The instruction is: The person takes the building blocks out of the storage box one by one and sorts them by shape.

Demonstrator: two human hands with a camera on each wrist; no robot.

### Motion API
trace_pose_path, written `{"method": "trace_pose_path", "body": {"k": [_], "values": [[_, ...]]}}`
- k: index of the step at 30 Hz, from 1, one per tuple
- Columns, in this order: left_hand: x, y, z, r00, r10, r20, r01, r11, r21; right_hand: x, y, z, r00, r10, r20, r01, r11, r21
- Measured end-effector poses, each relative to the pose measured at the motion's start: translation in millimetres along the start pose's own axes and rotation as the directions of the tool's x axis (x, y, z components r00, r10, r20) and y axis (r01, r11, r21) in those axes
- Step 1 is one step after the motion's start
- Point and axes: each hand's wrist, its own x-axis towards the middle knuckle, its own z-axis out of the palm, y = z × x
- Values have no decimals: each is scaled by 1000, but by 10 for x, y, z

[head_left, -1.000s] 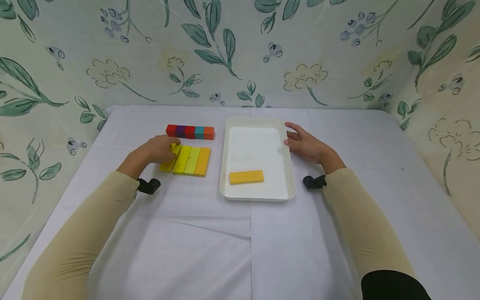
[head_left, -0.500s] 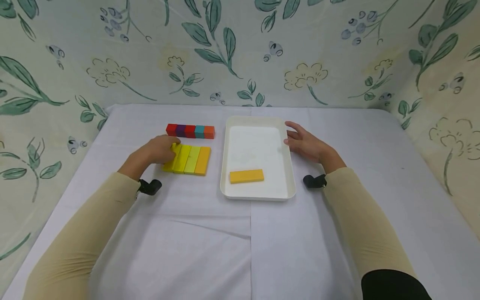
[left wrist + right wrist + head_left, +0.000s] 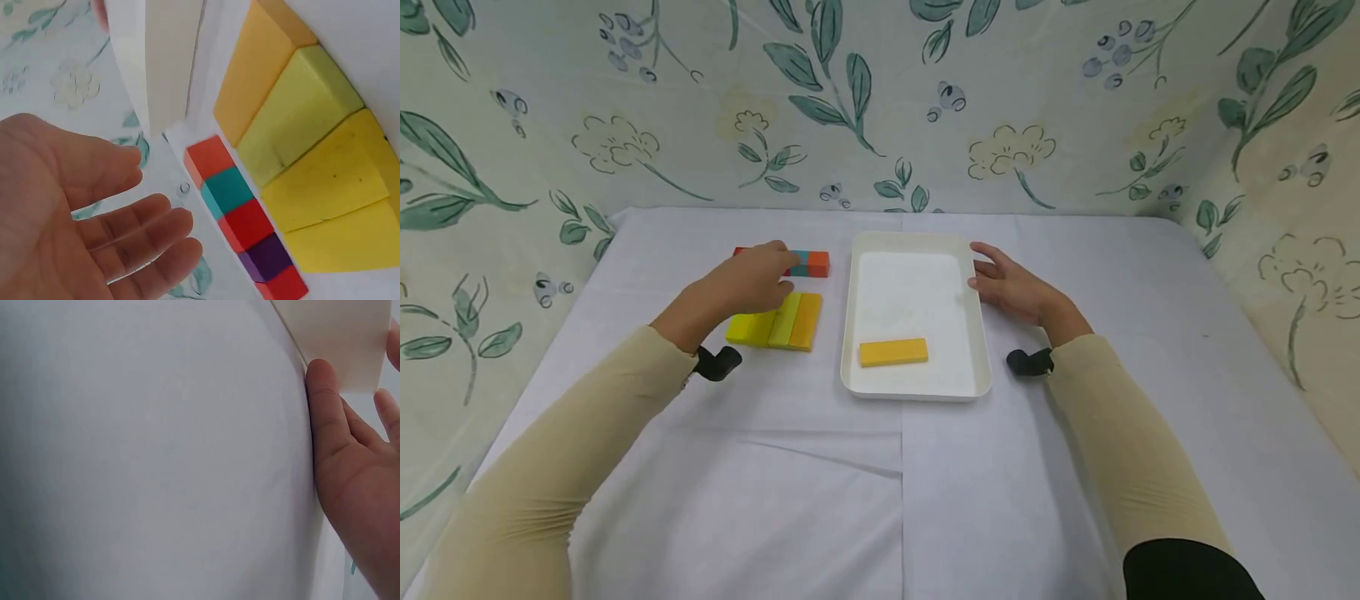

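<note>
My left hand (image 3: 745, 282) hovers over the blocks with loosely bent fingers, holding nothing. Below it lies a row of yellow and lime rectangular blocks (image 3: 806, 322), side by side; the hand covers part of them. Just behind, partly hidden, is a line of small cubes (image 3: 818, 264); the left wrist view shows orange, teal, red and purple cubes (image 3: 267, 256). My right hand (image 3: 1011, 287) touches the right side of a white tray (image 3: 910, 292), thumb and fingertips against its wall (image 3: 350, 350). One yellow-orange block (image 3: 893, 352) lies inside the tray near its front.
A white cloth (image 3: 820, 500) with creases covers the table. Behind and at the sides hangs a leaf-patterned fabric (image 3: 700, 108). Black wrist-worn pieces (image 3: 718, 364) sit at both cuffs.
My left hand has let go of the leftmost yellow block, now pushed up against the others, and moved up and right over the blocks. The right hand and tray stay put.
</note>
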Motion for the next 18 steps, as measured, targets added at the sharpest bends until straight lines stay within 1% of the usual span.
{"method": "trace_pose_path", "body": {"k": [2,4,5,7,9,11,14,17,18], "values": [[-10,199,-35,998,60,18,-61,996,61,-20,-6,-2,1000,1,-1,-1,1000,-7],[-12,404,-64,991,131,32,-133,984,115,-42,-13,-8,1000,-3,-3,3,1000,-14],[-11,499,-74,984,176,34,-179,974,138,-51,-15,-11,1000,-5,-2,5,1000,-19],[-10,680,-89,963,267,39,-269,945,187,-68,-20,-18,1000,-12,-4,12,1000,-15],[-2,842,-79,942,332,53,-336,916,218,-68,-20,-21,1000,-20,4,20,1000,-9],[17,992,-41,923,375,86,-385,893,232,-62,-22,-18,1000,-22,9,22,1000,-5],[67,1187,64,899,410,153,-436,870,230,-43,-22,-11,1000,-16,6,16,1000,-13],[126,1327,182,871,443,211,-485,842,238,-27,-25,0,1000,-15,2,15,1000,-22],[143,1359,219,867,445,226,-492,837,239,-22,-26,3,1000,-17,2,17,1000,-21]]}}
